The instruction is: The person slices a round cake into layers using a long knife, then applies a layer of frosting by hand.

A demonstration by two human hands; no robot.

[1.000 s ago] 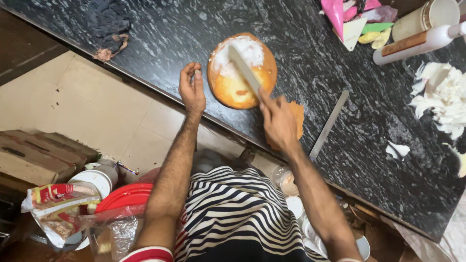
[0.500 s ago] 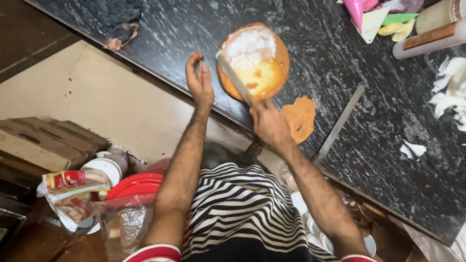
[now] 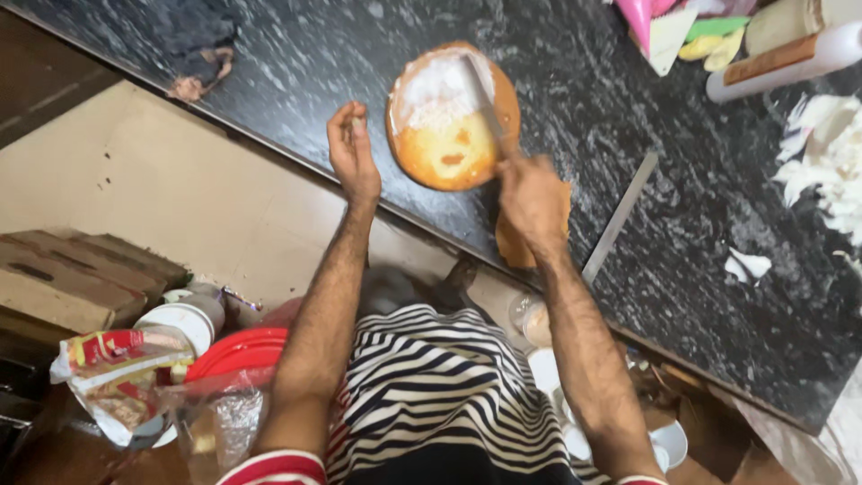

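Note:
A round golden sponge cake [image 3: 449, 144] lies on the black speckled counter [image 3: 682, 269], its far half covered in white cream. My right hand [image 3: 532, 199] grips a long flat spatula knife [image 3: 482, 97] whose blade rests across the cream on the cake's right side. My left hand [image 3: 352, 151] hovers at the cake's left edge, fingers loosely curled, holding nothing that I can see. A second orange cake slice [image 3: 512, 244] lies partly hidden under my right hand.
A long metal ruler-like strip [image 3: 620, 218] lies right of my hand. White paper scraps [image 3: 831, 162], a white tube [image 3: 786, 61] and coloured packets [image 3: 664, 27] crowd the far right. Below the counter stand a red lid [image 3: 238, 352], white tubs and wooden boards [image 3: 81, 274].
The spatula blade has swept across the cream toward the cake's right side. My left hand stays beside the cake's left edge. The view has shifted slightly.

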